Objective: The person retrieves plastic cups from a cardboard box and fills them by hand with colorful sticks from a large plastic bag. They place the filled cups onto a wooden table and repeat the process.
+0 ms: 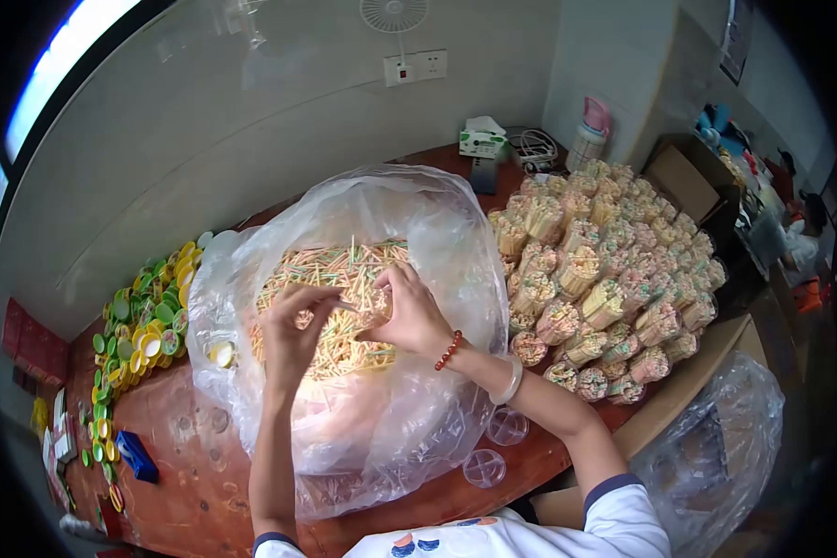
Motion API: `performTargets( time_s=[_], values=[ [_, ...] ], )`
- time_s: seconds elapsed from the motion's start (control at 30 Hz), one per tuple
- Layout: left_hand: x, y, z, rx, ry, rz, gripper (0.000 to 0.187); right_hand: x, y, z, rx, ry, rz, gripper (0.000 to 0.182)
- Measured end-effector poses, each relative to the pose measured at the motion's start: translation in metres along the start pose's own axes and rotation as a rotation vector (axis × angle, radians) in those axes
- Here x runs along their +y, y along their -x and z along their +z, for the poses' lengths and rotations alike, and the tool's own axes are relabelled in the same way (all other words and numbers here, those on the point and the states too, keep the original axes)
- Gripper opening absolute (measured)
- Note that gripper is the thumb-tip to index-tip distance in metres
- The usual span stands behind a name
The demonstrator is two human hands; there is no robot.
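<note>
A large clear plastic bag lies open on the table, with many thin pastel sticks heaped inside it. Over this heap, my right hand is curled round a bundle of sticks; whether a clear cup surrounds the bundle I cannot make out. My left hand faces it from the left, thumb and forefinger pinched together at what looks like a single stick. The bag's lower part bulges toward my body.
Many clear cups packed with sticks are piled on the right. Yellow and green lids lie at left, near a blue object. Two clear round pieces rest by the front edge. A bottle and tissue box stand behind.
</note>
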State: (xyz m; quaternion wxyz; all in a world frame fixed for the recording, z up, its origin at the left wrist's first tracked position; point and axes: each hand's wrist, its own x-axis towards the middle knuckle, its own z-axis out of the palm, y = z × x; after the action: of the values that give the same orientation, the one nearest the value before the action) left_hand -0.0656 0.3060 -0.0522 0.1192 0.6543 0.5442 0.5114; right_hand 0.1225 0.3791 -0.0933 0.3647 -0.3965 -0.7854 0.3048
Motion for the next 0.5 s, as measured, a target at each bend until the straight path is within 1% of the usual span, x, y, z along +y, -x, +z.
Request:
performTargets(
  time_s=[0.03, 0.07, 0.13, 0.17, 0.23, 0.27, 0.33, 0.37, 0.43, 0.47, 0.5],
  values=[
    [0.0, -0.006, -0.011, 0.012, -0.239, -0.041, 0.022, 0.003, -0.001, -0.004, -0.022, 0.002, 0.016, 0.076],
    [-0.006, -0.007, -0.015, 0.005, -0.616, -0.107, 0.031, 0.002, 0.0, -0.006, -0.008, 0.005, 0.025, 0.076],
    [-0.009, -0.001, 0.006, 0.051, -0.826, 0.03, 0.045, -0.004, -0.004, -0.015, -0.038, 0.026, 0.083, 0.077],
    [0.004, -0.006, 0.013, -0.198, -0.405, -0.097, 0.055, -0.003, -0.008, -0.014, -0.03, 0.033, 0.083, 0.077],
    [0.025, -0.01, 0.029, -0.525, -0.02, -0.108, 0.057, 0.002, -0.013, -0.01, -0.003, -0.015, -0.059, 0.073],
    [0.024, -0.013, 0.034, -0.488, -0.077, -0.02, 0.058, 0.003, -0.02, -0.02, -0.011, -0.003, -0.088, 0.071],
    [0.052, -0.027, 0.026, -0.227, -0.071, -0.064, 0.059, -0.014, -0.044, -0.069, -0.126, 0.1, 0.07, 0.07],
    [0.044, -0.029, 0.021, -0.227, -0.072, -0.063, 0.059, -0.012, -0.061, -0.093, -0.082, 0.085, 0.123, 0.077],
    [0.015, -0.03, -0.004, -0.028, 0.106, -0.059, 0.052, 0.005, -0.1, -0.15, 0.098, 0.156, 0.165, 0.078],
    [0.003, -0.027, -0.012, 0.015, 0.065, -0.036, 0.046, 0.022, -0.119, -0.177, 0.187, 0.232, 0.206, 0.079],
    [0.007, -0.021, -0.016, -0.014, 0.029, -0.097, 0.043, 0.042, -0.136, -0.201, 0.295, 0.287, 0.2, 0.078]
  ],
)
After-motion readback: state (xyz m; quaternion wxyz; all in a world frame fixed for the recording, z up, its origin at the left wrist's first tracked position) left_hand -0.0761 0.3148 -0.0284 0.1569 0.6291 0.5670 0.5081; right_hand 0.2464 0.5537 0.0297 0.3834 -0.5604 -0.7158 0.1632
